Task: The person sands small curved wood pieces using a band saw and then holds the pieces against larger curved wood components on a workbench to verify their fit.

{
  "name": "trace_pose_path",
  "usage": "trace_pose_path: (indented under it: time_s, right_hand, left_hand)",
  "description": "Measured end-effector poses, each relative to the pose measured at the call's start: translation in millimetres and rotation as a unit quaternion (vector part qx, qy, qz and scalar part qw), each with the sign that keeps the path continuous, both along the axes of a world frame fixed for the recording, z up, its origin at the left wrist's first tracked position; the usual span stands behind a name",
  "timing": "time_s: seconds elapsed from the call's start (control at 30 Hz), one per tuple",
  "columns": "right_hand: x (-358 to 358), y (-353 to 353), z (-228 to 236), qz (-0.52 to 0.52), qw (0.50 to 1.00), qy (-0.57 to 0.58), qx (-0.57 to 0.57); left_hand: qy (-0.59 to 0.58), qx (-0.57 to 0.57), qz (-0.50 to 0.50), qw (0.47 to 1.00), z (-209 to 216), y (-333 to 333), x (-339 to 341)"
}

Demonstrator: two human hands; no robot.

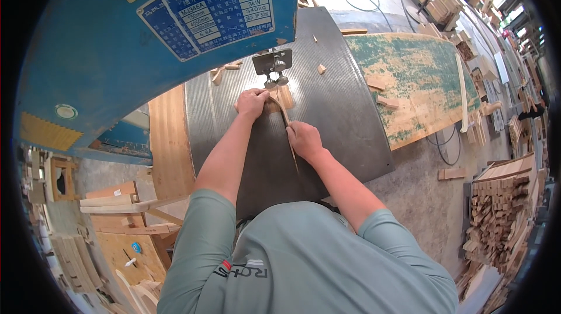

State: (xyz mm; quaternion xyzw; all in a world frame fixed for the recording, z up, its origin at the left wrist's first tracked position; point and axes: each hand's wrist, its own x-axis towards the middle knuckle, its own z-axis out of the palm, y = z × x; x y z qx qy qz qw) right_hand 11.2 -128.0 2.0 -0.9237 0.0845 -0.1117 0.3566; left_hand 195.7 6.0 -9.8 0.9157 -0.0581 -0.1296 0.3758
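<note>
"Where is the curved wooden strip?"

"Mid-frame, on a dark metal table, just below the metal guide of a blue machine. The left hand pinches its upper end, fingers pressed together; the right hand grips it lower down, fingers curled around it. What meets the wood under the guide is too small to make out for certain."

"And what crowds the scene?"

"The machine's body overhangs the table at upper left. A small wood block lies right of the guide, a worn green board stretches across the upper right, and stacked timber fills the lower right."
</note>
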Motion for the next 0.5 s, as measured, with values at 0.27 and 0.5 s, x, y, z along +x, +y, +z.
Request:
trace_pose_path:
  time_s: [0.27,0.5]
  right_hand:
    - [14,3,3,-0.022,1.0,-0.001,0.001]
    - [-6,-11,-6,-0.067,0.997,0.035,-0.015]
  left_hand:
    - [-0.02,0.035,0.005,0.999,0,-2,12]
    - [-0.042,-0.085,0.034,0.995,-12,21,9]
